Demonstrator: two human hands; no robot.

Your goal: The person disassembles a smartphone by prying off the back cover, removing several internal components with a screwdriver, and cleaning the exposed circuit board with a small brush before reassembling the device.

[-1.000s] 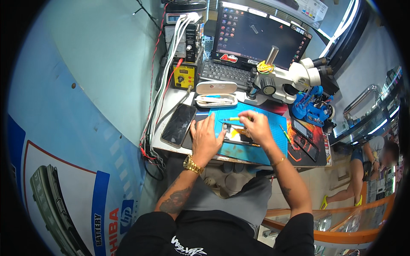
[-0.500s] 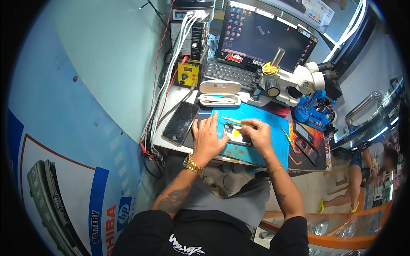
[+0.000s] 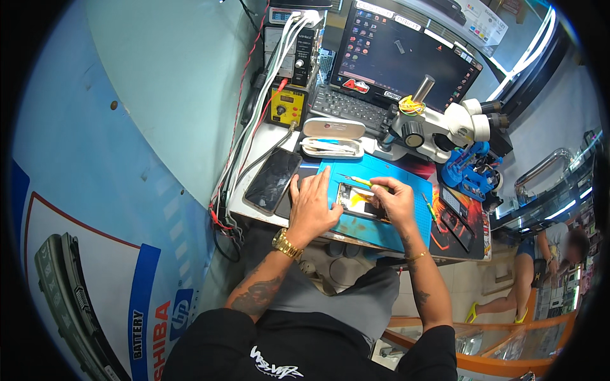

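An opened phone [image 3: 356, 198], its insides showing white and yellow, lies on the blue work mat [image 3: 413, 181]. My left hand [image 3: 311, 206] rests beside it with fingers stretched out, the thumb at the phone's left edge. Over the phone's right part is my right hand [image 3: 396, 202], closed around a slim yellow-green tool [image 3: 363, 181] with a thin pointed metal tip directed left, just above the phone's far edge. Its fingertips partly hide the phone. A similar slim green tool [image 3: 429, 206] lies at the mat's right edge. Left of my left hand is a dark-screened phone [image 3: 272, 181].
An open white case [image 3: 332, 151] stands behind the mat. Beyond it are a microscope [image 3: 438, 130], a keyboard [image 3: 349, 109] and a monitor [image 3: 406, 54]. A yellow bench unit [image 3: 287, 106] with cables is at left, a blue holder [image 3: 470, 171] at right. A person [image 3: 540, 260] stands far right.
The whole view has shifted slightly. My right hand still holds the slim tool over the opened phone, and my left hand keeps its place beside it.
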